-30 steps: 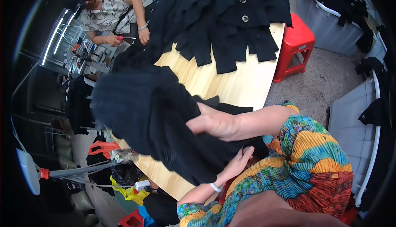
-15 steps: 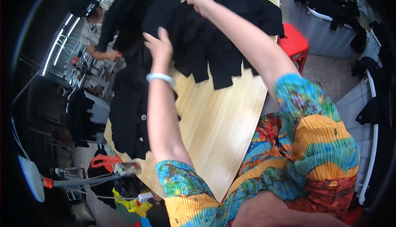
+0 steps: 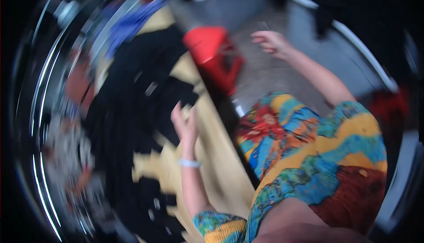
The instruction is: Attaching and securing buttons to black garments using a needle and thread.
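Note:
Black garments (image 3: 128, 97) lie spread over the pale wooden table (image 3: 221, 159), smeared by motion, with a few small pale spots on them. My left hand (image 3: 186, 126), a pale bangle at its wrist, is over the table beside the garments' right edge. Its thumb and fingers are apart and hold nothing visible. Out past the table's right side, my right hand (image 3: 273, 44) is raised over the grey floor with its fingers curled together. A thin, faint sliver shows by its fingertips, too blurred to name.
A red stool (image 3: 206, 44) stands against the table's far right side. Grey bins with white rims (image 3: 364, 51) and dark cloth are on the right. Blue-purple cloth (image 3: 132, 24) lies at the table's far end. Across the table is a blurred person in a patterned shirt (image 3: 70, 150).
The view has swung to the right, so the table and garments sit further left. My right hand has left the garments and is out beyond the table edge. My left hand stays spread.

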{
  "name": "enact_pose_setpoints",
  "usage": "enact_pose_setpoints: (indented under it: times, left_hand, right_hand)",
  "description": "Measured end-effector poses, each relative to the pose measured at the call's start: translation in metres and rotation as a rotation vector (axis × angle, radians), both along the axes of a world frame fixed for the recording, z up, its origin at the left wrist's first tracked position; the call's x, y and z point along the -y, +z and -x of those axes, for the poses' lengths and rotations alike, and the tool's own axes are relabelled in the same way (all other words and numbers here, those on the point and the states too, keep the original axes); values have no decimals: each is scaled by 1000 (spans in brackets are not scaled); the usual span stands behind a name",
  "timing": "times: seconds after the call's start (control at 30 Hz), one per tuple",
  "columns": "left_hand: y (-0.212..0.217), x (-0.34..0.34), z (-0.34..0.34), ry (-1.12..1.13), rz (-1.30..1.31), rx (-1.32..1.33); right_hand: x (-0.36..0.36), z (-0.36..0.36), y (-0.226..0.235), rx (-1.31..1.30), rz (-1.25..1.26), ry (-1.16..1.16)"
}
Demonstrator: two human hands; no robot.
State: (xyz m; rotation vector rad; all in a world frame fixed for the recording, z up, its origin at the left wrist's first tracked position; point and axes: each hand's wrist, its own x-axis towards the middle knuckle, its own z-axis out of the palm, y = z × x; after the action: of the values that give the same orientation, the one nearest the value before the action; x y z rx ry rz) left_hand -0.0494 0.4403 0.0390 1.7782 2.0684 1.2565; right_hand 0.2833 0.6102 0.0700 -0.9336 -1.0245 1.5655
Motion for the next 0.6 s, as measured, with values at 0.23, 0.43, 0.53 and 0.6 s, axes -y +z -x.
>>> enact_pose_setpoints:
  times: [0.23,0.43,0.53,0.6]
  left_hand:
    - [-25,-53,-130,-530,231,269]
    - [-32,-72,-212,-835,347,193]
    - [-40,-80,-221,-850,403,162]
    - [-38,-82,-226,-835,454,150]
  right_hand:
    - [47,-168,38,232,-86,-424]
    - [67,-338,48,982,-291,-1017]
    - [75,-405,54,1335,-308,-1240]
    - [72,-438,57,1585,-197,-1213]
